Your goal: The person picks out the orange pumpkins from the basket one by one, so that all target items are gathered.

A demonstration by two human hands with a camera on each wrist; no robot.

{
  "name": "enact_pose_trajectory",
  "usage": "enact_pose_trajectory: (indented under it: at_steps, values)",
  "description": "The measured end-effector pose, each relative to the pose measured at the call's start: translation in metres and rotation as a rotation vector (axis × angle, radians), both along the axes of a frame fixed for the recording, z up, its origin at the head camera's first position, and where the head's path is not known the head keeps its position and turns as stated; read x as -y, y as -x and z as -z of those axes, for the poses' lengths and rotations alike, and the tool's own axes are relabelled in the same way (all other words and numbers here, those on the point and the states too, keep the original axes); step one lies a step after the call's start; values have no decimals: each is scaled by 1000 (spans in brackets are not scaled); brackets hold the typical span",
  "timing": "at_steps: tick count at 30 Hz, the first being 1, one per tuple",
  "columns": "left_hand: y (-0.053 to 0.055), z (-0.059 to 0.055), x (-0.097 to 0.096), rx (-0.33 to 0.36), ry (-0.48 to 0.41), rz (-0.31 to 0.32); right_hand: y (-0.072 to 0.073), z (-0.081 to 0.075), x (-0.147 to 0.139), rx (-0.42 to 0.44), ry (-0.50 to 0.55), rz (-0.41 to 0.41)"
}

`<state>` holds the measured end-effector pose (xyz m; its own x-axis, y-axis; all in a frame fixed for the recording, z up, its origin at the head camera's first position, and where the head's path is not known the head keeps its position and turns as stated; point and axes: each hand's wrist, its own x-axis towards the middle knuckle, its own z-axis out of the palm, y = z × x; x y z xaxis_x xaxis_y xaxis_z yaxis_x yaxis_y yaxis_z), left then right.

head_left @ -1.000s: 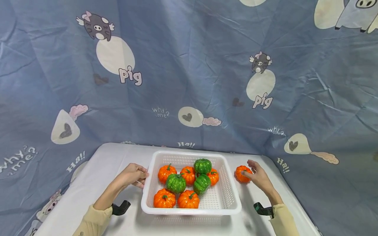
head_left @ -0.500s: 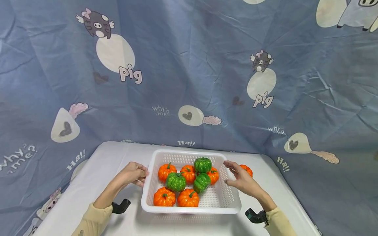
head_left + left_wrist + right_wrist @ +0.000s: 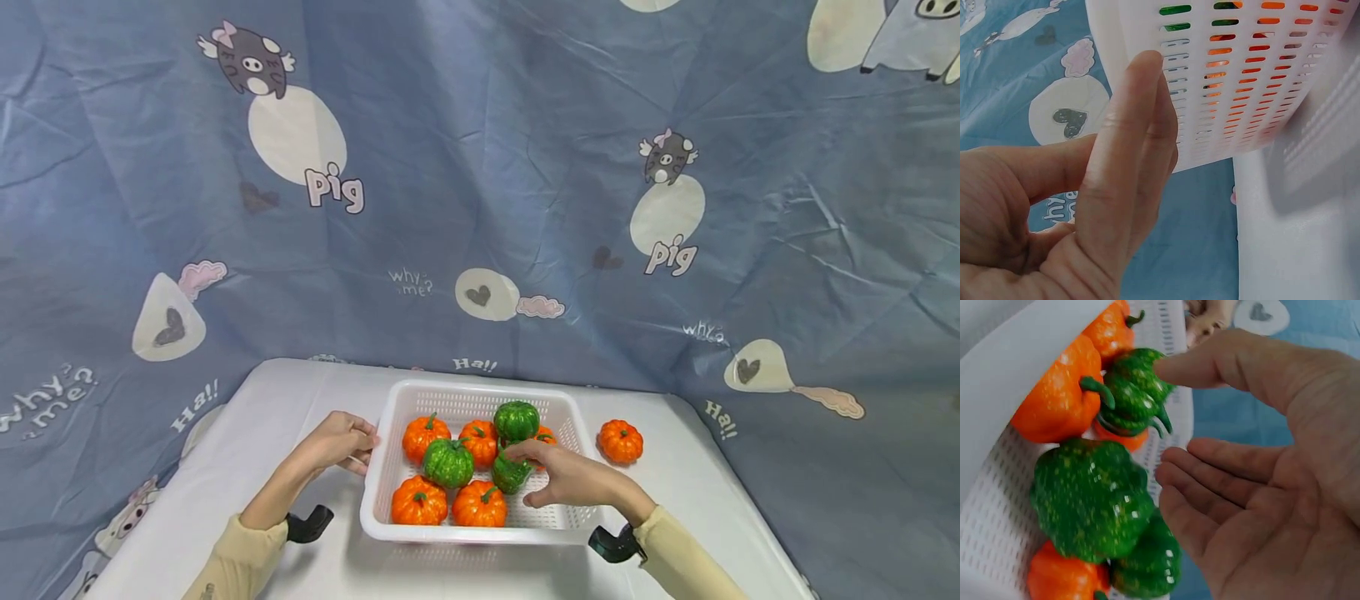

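Observation:
A white plastic basket [image 3: 487,537] holds several small orange and green pumpkins. At its left side my left hand [image 3: 341,442] touches the wall with nearly straight fingers [image 3: 1116,156]; the thumb tip is hidden behind them in the left wrist view. Over the right part of the basket reaches my right hand [image 3: 573,479], thumb and fingers spread apart with nothing between them. Closest to it is a green pumpkin [image 3: 510,473], partly covered by the hand in the head view. In the right wrist view this green pumpkin [image 3: 1091,497] lies beside the fingertips.
One orange pumpkin [image 3: 620,442] lies on the white table [image 3: 300,392], outside the basket to the right. Behind the table hangs a blue cloth [image 3: 420,208] printed with pigs. Each wrist wears a black strap-on device.
My right hand has moved left, away from the lone orange pumpkin, over the basket's rim to the green pumpkin. My left hand has stayed at the basket's left side.

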<state>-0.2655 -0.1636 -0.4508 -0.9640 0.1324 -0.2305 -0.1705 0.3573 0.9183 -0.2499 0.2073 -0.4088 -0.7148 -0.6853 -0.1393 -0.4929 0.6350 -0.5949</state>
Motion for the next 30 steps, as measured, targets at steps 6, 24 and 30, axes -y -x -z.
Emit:
enact_pose_trajectory:
  at_steps: [6,24,30]
  values:
    - [1,2,1,-1,-22,9,6,6,22,68,-92,-88]
    - [1,2,-3,9,-20,-11,8,20,68,-106,-467,-165]
    - [1,1,0,8,1,-25,14,20,69,-45,-449,-148]
